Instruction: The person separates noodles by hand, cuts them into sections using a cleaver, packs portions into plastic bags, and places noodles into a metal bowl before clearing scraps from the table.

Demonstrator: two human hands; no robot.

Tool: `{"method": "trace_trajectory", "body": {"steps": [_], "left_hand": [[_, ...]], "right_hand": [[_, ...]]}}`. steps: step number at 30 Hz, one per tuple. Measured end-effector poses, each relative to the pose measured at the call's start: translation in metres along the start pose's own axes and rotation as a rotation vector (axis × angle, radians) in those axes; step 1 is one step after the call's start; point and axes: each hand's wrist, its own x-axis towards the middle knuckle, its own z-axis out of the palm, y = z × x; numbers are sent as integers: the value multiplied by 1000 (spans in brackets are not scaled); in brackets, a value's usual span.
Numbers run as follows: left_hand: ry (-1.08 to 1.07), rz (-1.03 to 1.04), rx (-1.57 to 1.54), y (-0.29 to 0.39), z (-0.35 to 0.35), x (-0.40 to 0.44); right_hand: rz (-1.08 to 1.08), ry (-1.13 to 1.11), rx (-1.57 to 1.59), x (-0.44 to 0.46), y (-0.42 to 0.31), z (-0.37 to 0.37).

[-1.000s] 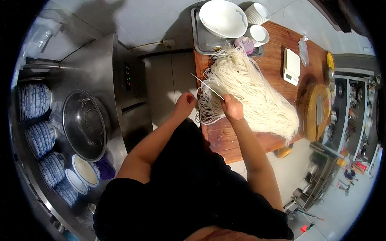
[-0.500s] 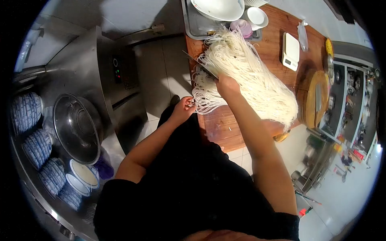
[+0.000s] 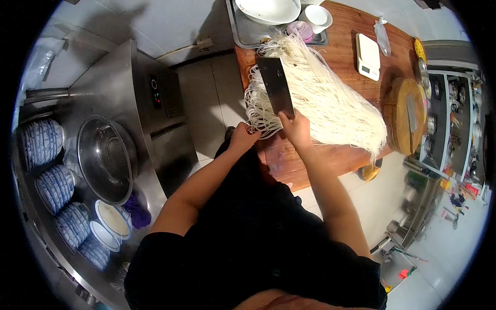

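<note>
A wide pile of white rice noodles (image 3: pixel 336 103) lies across the wooden table, its looped ends at the left edge. My right hand (image 3: pixel 296 130) is wrapped round the handle of a cleaver (image 3: pixel 276 82). The dark blade lies with its broad face up over the left part of the noodles. At the table's near left corner, my left hand (image 3: pixel 244 138) is closed, its fingertips at the looped noodle ends. The curled fingers partly hide what they pinch.
A metal tray (image 3: pixel 243 36) holds a white bowl (image 3: pixel 268 10) at the back. On the wooden table (image 3: pixel 289 160) are a kitchen scale (image 3: pixel 368 57) and a round chopping block (image 3: pixel 400 116). A steel basin (image 3: pixel 106 160) and stacked blue-white bowls (image 3: pixel 44 142) stand left.
The cleaver has turned from edge-on to showing its broad face over the noodles. My left hand has shifted slightly, staying by the looped ends. The whole view has moved a little.
</note>
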Motion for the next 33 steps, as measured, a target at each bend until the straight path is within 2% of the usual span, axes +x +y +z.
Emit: {"method": "trace_trajectory", "body": {"steps": [3,4,8,10,12,15,16,19,22,25,30,31,32,33], "left_hand": [[72,104,-13,-14,9,9],[183,307,-42,-19,12,11],[383,663,-90,-2,-1,3],[388,696,-74,4,-7,8],[448,715,17,17,-13,10],[506,687,79,4,-5,36],[394,492,-22,-4,-2,45],[245,205,-324,-13,1,56],[31,-10,-673,-3,-11,40],[-79,-47,-702,-12,-12,42],[-175,-63,-896,-12,-16,34],[-202,-56,-919,-6,-20,27],[-110,-112,-905,0,-19,22],[-113,-122,-917,5,-21,19]], "right_hand": [[24,51,87,-38,31,-4],[18,66,117,-49,38,-7],[228,64,145,-84,52,-25],[288,106,217,-94,63,-25],[274,89,133,-99,72,-25],[190,105,55,-103,80,-19],[152,117,36,-103,80,-18],[60,132,88,-95,66,-17],[-64,101,8,-73,42,-16],[-209,111,-92,-50,22,-3],[-427,24,-73,-21,10,20],[-410,-16,-108,-18,10,23],[-393,-54,-144,-15,8,26],[-377,-92,-180,-13,7,28]]}}
